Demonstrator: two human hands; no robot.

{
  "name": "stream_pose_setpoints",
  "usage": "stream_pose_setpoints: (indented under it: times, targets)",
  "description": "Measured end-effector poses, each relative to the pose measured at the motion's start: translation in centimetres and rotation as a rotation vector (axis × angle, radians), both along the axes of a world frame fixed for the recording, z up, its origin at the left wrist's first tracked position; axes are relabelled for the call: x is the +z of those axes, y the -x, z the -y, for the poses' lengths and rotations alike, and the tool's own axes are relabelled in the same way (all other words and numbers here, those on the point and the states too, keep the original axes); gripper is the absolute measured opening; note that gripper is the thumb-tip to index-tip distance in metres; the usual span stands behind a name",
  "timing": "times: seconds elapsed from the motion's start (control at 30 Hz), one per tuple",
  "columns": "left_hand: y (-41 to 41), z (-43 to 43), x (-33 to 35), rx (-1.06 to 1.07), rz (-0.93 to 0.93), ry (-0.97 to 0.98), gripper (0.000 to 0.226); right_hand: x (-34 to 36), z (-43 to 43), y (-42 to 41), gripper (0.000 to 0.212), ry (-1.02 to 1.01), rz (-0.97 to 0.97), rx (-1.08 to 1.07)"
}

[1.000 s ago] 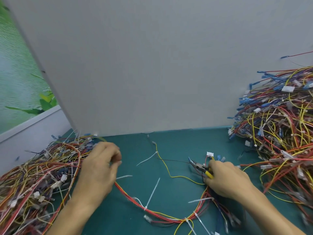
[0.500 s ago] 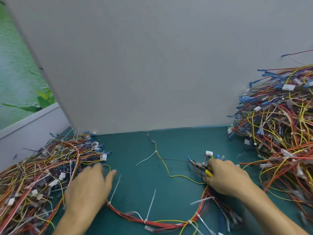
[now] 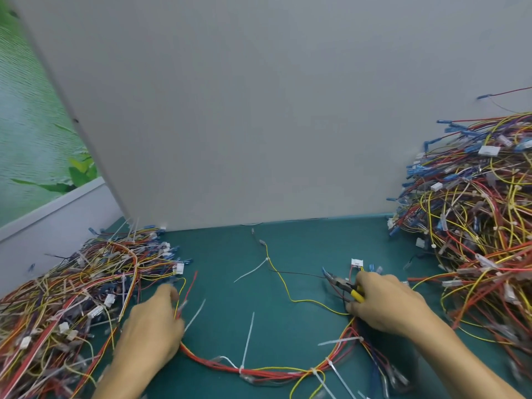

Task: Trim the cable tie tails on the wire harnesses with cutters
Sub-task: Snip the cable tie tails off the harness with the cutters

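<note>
This harness is at its very start. The loose harness (image 3: 259, 370) lies in a curve across the green table (image 3: 299, 243) in the lower middle of the frame, and every cable tie tail I can see on it is uncut.

I count six long white tails:
- one (image 3: 250, 270) on the thin yellow wire at centre
- one (image 3: 195, 313) just beside my left hand
- one (image 3: 248, 338) standing up from the bottom of the curve
- one (image 3: 339, 340) below my right hand
- two (image 3: 325, 381) (image 3: 342, 378) near the bottom edge

My right hand (image 3: 385, 303), at centre right, has its fingers wrapped round the yellow handles of the single pair of cutters (image 3: 342, 285). The blades are slightly parted, point to the upper left and touch no tail yet.

My left hand (image 3: 149, 332), at lower left, lies over the other end of the harness. Its fingers are blurred, so I cannot tell whether they pinch the wires or only rest on them.

There are two heaps of harnesses: the left pile (image 3: 72, 283) at the left edge and the taller right pile (image 3: 475, 226) at the right edge. A few long tails poke out of the left pile's far side, so I judge that one untrimmed. Whether the right pile is finished work is too fine to make out. Either way, six cuts remain on this piece, and probably many more harnesses after it.
</note>
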State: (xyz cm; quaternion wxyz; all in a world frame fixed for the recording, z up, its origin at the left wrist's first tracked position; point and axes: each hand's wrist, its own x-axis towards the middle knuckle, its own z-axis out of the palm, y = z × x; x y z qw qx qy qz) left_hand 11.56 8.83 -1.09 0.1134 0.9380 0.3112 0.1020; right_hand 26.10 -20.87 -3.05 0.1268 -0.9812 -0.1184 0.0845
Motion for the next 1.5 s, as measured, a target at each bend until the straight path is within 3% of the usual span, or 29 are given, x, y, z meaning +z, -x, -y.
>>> stream_pose_setpoints:
  times: [0.13, 0.27, 0.37, 0.53, 0.67, 0.77, 0.83, 0.97, 1.13, 1.3, 1.4, 1.5]
  targets:
    - [-1.2, 1.9, 2.7, -0.269, 0.558, 0.096, 0.04, 0.2, 0.1, -0.1, 0.028, -0.006, -0.022, -0.017]
    - [-2.7, 3.7, 3.9, -0.424, 0.736, 0.096, 0.036, 0.4, 0.5, -0.2, 0.031, -0.015, -0.049, -0.036]
    - [-3.9, 4.0, 2.6, -0.488, 0.6, 0.082, 0.034, 0.4, 0.5, -0.4, 0.032, -0.02, -0.055, -0.036]
    - [-5.3, 2.9, -1.0, -0.489, 0.101, 0.085, 0.018, 0.3, 0.5, -0.3, 0.033, -0.018, -0.053, -0.03]
    - [-4.7, 2.3, -2.3, -0.434, 0.286, 0.079, 0.038, 0.1, 0.4, -0.4, 0.035, -0.006, -0.035, -0.03]
    - [-3.3, 0.7, -2.5, -0.296, 0.361, -0.002, 0.024, 0.0, 0.5, -0.3, 0.035, -0.003, -0.029, -0.028]
    - [-1.5, -0.4, -2.8, -0.206, 0.287, -0.029, 0.017, 0.1, 0.5, -0.3, 0.035, -0.005, -0.031, -0.025]
    - [2.2, -3.1, -3.9, -0.017, 0.021, -0.058, 0.025, 0.2, 0.5, -0.3, 0.036, -0.003, -0.033, -0.029]
    - [4.9, -6.7, -3.2, 0.18, -0.1, -0.128, 0.021, 0.3, 0.4, -0.2, 0.034, -0.002, -0.043, -0.039]
    - [3.7, -3.2, -1.4, -0.06, -0.037, -0.224, 0.021, 0.4, 0.0, 0.0, 0.031, 0.004, 0.021, -0.087]
    - [1.5, 0.6, -1.2, -0.076, -0.134, -0.144, 0.049, 0.5, 0.1, 0.1, 0.034, -0.012, 0.035, -0.102]
    - [-1.0, 2.7, -1.6, -0.07, -0.162, -0.026, 0.049, 0.6, 0.2, 0.1, 0.037, -0.046, 0.02, -0.1]
